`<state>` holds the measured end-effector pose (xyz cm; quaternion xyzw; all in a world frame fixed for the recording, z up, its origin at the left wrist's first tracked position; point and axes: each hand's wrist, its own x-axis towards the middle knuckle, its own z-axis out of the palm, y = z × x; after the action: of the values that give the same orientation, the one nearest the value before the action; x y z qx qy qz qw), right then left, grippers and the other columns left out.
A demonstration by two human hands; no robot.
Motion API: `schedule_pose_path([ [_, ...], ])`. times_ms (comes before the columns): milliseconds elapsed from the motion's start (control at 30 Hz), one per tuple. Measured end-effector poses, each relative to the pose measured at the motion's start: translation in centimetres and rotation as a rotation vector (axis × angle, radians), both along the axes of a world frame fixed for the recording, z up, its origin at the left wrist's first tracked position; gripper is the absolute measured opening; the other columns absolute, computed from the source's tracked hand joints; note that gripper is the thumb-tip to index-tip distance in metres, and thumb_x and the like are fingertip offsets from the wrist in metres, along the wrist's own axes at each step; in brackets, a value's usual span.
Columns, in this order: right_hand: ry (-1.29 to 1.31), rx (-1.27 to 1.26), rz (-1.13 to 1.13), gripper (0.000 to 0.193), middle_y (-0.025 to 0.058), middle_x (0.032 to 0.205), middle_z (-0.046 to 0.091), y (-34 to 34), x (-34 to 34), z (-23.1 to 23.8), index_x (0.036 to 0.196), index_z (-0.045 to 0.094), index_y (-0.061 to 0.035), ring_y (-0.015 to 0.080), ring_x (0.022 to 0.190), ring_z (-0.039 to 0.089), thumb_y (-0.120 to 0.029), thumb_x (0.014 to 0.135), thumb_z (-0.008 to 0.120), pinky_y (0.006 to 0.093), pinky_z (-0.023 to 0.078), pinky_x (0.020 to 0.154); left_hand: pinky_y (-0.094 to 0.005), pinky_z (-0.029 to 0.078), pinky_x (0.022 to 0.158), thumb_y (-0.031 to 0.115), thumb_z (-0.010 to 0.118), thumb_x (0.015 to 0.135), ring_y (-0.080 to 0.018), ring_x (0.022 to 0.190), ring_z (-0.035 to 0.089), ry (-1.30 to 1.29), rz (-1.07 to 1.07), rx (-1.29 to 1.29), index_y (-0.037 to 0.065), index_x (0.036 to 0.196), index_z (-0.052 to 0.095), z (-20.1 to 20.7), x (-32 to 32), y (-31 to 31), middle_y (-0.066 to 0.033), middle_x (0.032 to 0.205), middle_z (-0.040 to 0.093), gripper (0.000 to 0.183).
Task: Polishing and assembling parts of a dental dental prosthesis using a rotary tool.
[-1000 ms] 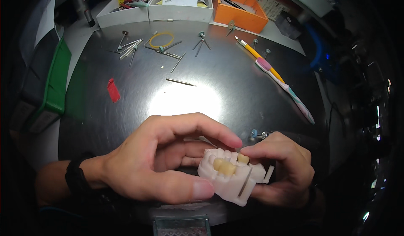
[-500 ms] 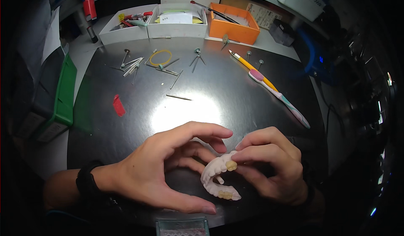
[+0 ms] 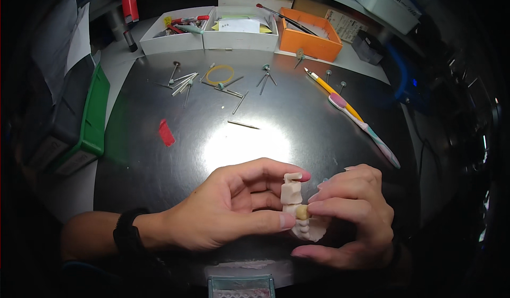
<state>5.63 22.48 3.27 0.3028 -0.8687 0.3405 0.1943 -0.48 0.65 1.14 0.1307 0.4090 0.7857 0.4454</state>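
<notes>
A white plaster dental model is gripped by my left hand, the thumb on its near side and the fingers behind it. The model is tipped up on end, with a squared block and a thin stub at its top. A yellowish tooth crown sits on the tooth row. My right hand is beside it, an index fingertip at the crown and the thumb held apart lower down. Part of the model's arch is hidden behind the fingers.
Metal burs and small discs lie scattered farther back, near a yellow rubber band. A toothbrush and a yellow pencil-like tool lie at right. White boxes and an orange box line the back. A green bin stands left.
The model has been turned from lying arch-up to standing on end. My left thumb has closed onto it; my right thumb has moved away from the crown. The whole view has shifted slightly.
</notes>
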Motion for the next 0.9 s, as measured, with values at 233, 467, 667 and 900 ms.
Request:
schedule_pose_path([
  [233, -0.084, -0.019, 0.059, 0.043, 0.005, 0.095, 0.071, 0.12, -0.62, -0.47, 0.107, 0.069, -0.0037, 0.0191, 0.082, 0.065, -0.015, 0.069, 0.085, 0.0339, 0.043, 0.081, -0.0304, 0.051, 0.094, -0.013, 0.073, 0.079, -0.0153, 0.11, 0.059, 0.032, 0.002, 0.012, -0.002, 0.119, 0.052, -0.75, 0.06, -0.5, -0.0088, 0.112, 0.057, 0.046],
  [467, -0.119, -0.058, 0.109, 0.039, 0.0081, 0.093, 0.071, 0.11, -0.91, -0.57, 0.108, 0.07, 0.0009, 0.0212, 0.081, 0.066, -0.011, 0.072, 0.081, 0.0311, 0.044, 0.078, -0.0277, 0.051, 0.09, -0.011, 0.079, 0.074, -0.0119, 0.102, 0.059, 0.016, 0.047, 0.021, 0.0, 0.11, 0.058, -0.34, 0.32, -0.39, -0.0067, 0.107, 0.058, 0.043],
  [667, -0.135, -0.063, 0.108, 0.038, 0.0076, 0.09, 0.071, 0.02, -0.88, -0.77, 0.109, 0.071, 0.0015, 0.0206, 0.08, 0.066, -0.013, 0.074, 0.079, 0.0311, 0.043, 0.078, -0.0295, 0.052, 0.09, -0.011, 0.08, 0.073, -0.0136, 0.101, 0.063, 0.077, 0.041, -0.021, 0.0, 0.106, 0.057, -0.62, 0.24, -0.53, -0.0096, 0.106, 0.064, 0.042],
  [900, -0.165, -0.056, 0.107, 0.038, 0.0065, 0.089, 0.071, 0.06, -0.73, -0.5, 0.108, 0.071, 0.0009, 0.0193, 0.08, 0.066, -0.016, 0.076, 0.08, 0.0311, 0.044, 0.08, -0.0305, 0.053, 0.09, -0.012, 0.08, 0.074, -0.0152, 0.101, 0.064, 0.115, 0.06, -0.035, 0.0, 0.103, 0.057, -0.59, 0.34, -0.58, -0.0115, 0.106, 0.066, 0.039],
])
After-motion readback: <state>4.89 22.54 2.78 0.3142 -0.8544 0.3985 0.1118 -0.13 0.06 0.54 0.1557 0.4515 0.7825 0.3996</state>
